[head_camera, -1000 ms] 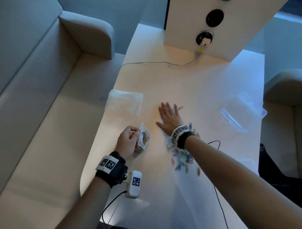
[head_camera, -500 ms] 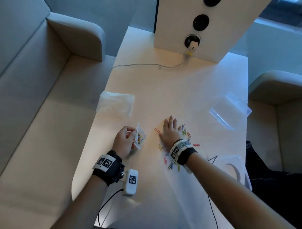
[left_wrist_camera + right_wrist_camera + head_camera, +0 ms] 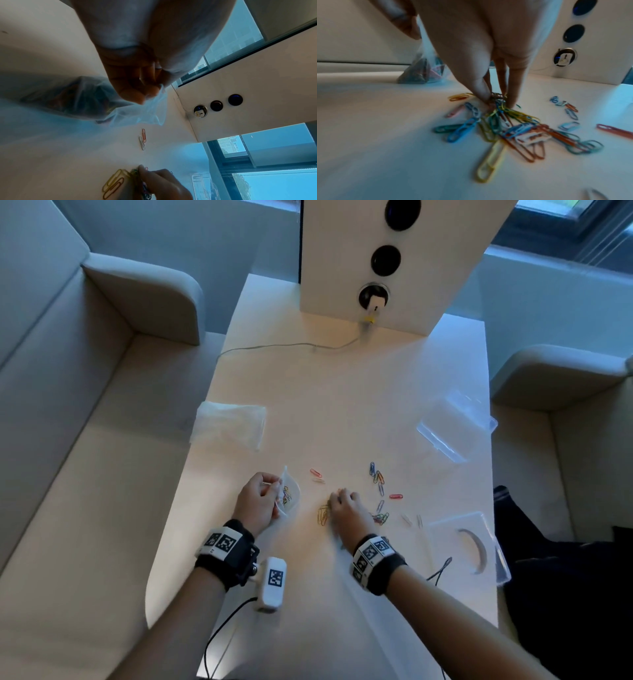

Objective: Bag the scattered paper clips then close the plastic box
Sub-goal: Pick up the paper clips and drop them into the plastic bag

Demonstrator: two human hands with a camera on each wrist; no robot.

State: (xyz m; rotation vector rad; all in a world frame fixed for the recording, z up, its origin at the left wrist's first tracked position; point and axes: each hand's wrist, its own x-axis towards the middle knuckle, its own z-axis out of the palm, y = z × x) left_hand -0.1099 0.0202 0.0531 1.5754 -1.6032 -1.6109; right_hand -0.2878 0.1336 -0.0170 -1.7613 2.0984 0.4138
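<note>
Pinching the small bag (image 3: 289, 494) upright with my left hand (image 3: 258, 503), I bunch my right hand's (image 3: 347, 510) fingertips (image 3: 483, 94) on paper clips (image 3: 513, 125) scattered mid-table (image 3: 342, 412), clear box (image 3: 457, 424) well apart.

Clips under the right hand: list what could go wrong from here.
1. The right hand pinches a tangled bunch of clips; some may drop off on the way to the bag.
2. The left hand holds the bag by its rim; its mouth looks narrow, so clips could miss.
3. Stray red clip may be overlooked.
</note>
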